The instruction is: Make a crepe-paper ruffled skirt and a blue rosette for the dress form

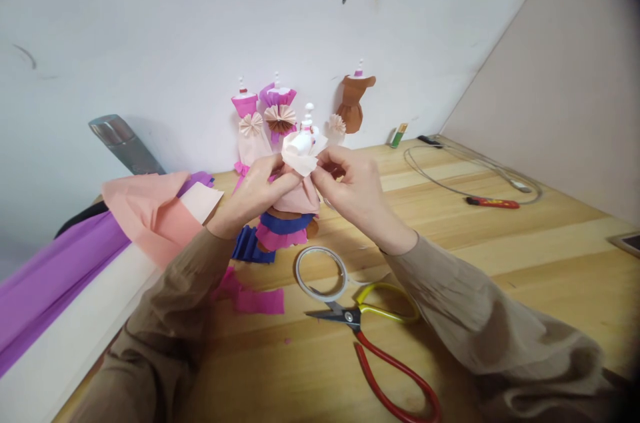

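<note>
Both my hands hold a small paper-dress doll point(295, 200) above the wooden table point(500, 256). It has a white top, a peach skirt and blue and pink pleated layers below. My left hand point(253, 193) grips the doll's waist from the left, fingers closed. My right hand point(353, 186) pinches the cream paper point(299, 155) at the doll's chest from the right.
Finished paper-dress figures point(260, 123) stand against the wall, a brown one point(353, 103) further right. A tape roll point(321, 273), scissors point(380, 336) and pink paper scraps point(253, 296) lie near me. Purple, peach and white paper sheets point(75, 270) lie left. A cable point(475, 176) lies right.
</note>
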`<state>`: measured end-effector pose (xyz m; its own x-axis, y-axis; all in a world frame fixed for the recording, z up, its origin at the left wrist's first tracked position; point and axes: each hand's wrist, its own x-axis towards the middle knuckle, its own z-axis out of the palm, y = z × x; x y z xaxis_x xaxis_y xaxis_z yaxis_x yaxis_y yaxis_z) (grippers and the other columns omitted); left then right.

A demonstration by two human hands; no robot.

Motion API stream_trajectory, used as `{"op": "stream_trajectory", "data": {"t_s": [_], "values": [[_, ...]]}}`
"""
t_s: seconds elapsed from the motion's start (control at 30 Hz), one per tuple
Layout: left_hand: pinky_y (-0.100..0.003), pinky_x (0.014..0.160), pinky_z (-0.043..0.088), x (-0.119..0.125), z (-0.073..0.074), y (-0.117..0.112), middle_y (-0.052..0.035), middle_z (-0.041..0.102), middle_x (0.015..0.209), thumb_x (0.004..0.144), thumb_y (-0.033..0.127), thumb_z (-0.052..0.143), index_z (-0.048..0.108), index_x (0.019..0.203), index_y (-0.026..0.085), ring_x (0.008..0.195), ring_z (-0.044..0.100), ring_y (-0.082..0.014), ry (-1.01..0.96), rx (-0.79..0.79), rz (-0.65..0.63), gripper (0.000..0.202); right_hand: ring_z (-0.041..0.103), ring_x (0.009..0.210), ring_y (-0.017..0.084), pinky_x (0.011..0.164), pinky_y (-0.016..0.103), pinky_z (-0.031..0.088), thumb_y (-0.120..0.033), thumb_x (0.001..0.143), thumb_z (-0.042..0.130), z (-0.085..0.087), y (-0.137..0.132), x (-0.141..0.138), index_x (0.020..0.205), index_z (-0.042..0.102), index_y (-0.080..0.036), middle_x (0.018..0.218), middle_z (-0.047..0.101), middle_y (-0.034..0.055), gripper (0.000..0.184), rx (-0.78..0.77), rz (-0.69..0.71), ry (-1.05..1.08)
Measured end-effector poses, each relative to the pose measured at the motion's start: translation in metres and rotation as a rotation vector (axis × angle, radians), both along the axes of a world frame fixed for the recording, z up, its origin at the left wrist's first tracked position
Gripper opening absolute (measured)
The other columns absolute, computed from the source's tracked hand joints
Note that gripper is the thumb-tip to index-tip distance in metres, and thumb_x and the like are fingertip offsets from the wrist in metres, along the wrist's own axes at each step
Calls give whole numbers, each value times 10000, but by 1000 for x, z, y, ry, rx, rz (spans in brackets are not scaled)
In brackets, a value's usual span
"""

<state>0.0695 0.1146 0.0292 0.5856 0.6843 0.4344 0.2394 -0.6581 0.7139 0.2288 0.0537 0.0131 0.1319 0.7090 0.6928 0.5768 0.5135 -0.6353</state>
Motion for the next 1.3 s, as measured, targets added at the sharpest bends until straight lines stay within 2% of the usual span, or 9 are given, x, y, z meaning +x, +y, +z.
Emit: {"op": "stream_trajectory", "data": {"t_s": [0.1,0.2,0.43,0.7,0.8,1.0,1.3], "values": [[-295,764,492,1,-3,1,-61,718,943,862,356,600,682,967,115,900,644,-222,-117,-12,-19,275,534,615,141,584,283,398,-166,795,566,1,-1,0,681,596,-185,639,608,1,119,-5,-14,8],[-298,796,508,1,-7,2,-64,731,970,862,369,626,688,970,130,937,656,-229,-175,3,-19,269,542,635,146,582,281,403,-161,797,569,2,-2,0,684,611,-183,648,618,8,122,-26,-8,29],[-291,807,519,3,-10,5,-57,745,980,863,335,626,700,966,139,947,671,-218,-208,65,-22,234,547,600,133,565,272,415,-189,782,609,4,-1,2,689,646,-174,645,641,6,101,-71,69,106],[-296,824,509,9,-7,-5,-53,741,957,828,196,603,671,1034,133,903,670,-200,-222,156,131,225,582,658,151,592,286,443,-155,794,578,5,-5,-2,691,640,-179,713,664,28,123,-19,27,39],[-306,859,507,9,-7,-6,-49,738,952,838,198,598,656,1066,144,932,671,-204,-221,171,124,242,595,667,156,593,289,452,-159,797,582,5,-6,-3,723,658,-178,732,670,32,108,-7,26,22],[-310,838,510,9,-7,-6,-49,744,933,851,228,611,659,1034,152,915,675,-205,-225,160,118,204,593,674,157,586,288,451,-141,797,567,5,-7,-2,694,633,-188,743,672,37,131,13,-1,45],[-301,868,512,9,-8,-5,-63,734,1030,861,213,598,653,1044,154,985,674,-205,-233,179,97,200,629,722,170,642,309,473,-111,811,548,0,-4,-3,795,693,-186,781,689,34,164,25,17,13]]}}
